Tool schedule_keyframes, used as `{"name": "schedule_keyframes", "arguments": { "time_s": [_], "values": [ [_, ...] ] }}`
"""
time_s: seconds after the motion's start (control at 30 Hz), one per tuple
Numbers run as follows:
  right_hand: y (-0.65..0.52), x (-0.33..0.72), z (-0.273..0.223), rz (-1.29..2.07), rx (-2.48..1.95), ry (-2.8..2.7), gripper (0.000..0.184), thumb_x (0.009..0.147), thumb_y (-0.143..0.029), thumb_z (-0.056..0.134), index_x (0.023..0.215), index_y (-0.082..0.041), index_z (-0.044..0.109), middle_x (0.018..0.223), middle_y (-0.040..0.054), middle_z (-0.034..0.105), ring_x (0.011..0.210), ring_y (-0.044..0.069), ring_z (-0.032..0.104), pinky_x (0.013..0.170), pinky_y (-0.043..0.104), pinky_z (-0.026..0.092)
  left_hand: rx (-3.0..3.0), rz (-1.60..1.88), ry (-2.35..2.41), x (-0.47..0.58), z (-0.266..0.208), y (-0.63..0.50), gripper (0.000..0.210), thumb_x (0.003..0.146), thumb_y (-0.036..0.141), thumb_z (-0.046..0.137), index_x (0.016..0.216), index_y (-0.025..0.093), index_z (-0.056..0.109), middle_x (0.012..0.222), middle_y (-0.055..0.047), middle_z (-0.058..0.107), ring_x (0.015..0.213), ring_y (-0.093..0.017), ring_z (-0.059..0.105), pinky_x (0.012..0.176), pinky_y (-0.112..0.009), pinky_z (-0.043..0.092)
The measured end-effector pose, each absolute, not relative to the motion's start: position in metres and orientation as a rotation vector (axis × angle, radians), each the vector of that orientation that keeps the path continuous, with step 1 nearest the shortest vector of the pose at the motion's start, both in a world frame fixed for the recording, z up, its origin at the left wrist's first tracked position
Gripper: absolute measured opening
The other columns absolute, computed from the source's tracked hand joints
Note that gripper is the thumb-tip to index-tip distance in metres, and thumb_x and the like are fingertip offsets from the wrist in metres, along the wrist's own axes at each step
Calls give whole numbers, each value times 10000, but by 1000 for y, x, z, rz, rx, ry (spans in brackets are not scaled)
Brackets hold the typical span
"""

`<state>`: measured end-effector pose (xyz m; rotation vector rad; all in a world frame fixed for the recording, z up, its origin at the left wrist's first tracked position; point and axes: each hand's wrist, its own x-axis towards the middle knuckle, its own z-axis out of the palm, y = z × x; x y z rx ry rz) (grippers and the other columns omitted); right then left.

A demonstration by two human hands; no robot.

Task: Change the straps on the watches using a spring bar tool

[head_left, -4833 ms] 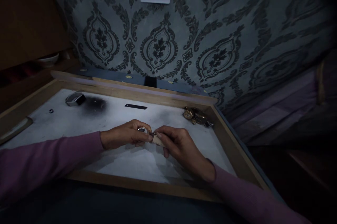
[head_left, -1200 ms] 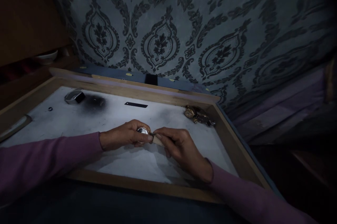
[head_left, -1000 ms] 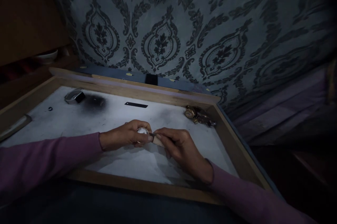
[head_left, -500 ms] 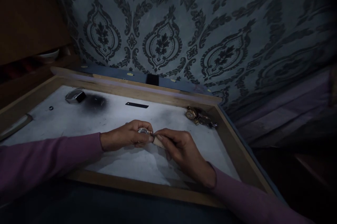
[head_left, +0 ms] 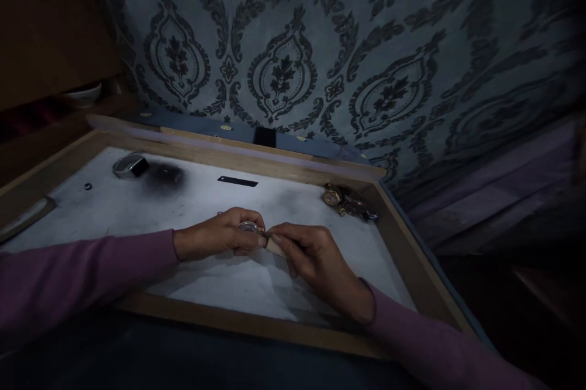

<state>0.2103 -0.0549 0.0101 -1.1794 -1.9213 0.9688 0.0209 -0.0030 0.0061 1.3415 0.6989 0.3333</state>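
Above the white tray floor, my left hand [head_left: 229, 232] is closed around a round wristwatch [head_left: 248, 227], its silvery rim and dial showing between thumb and fingers. My right hand [head_left: 311, 256] pinches a pale beige watch strap [head_left: 275, 248] between thumb and fingertips. The strap's end meets the watch case at my left thumb; whether it is joined there is hidden by the fingers. Both hands are close together, their fingertips nearly touching.
A wooden-rimmed tray [head_left: 256, 324] surrounds the work. In it lie a square-faced watch [head_left: 131, 165], a small dark ring [head_left: 88, 186], a black flat strip [head_left: 238, 181], several gold-toned watches [head_left: 333, 196] and a beige band [head_left: 32, 220]. A patterned wall [head_left: 329, 42] rises behind.
Very little differs. The view has shifted slightly; both hands keep the same grip on the watch and strap.
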Motion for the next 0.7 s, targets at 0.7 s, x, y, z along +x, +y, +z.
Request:
{"name": "schedule_keyframes", "arguments": {
  "time_s": [0.7],
  "values": [
    [-52,210,12,811,-1124,-2074,282,907,-145,477,748,-135,709,612,4,622,534,95,528,518,213,382,1406,297,684,18,3,0,259,779,390,649,825,168,524,529,85,447,478,-77,346,464,-218,243]
  ]
}}
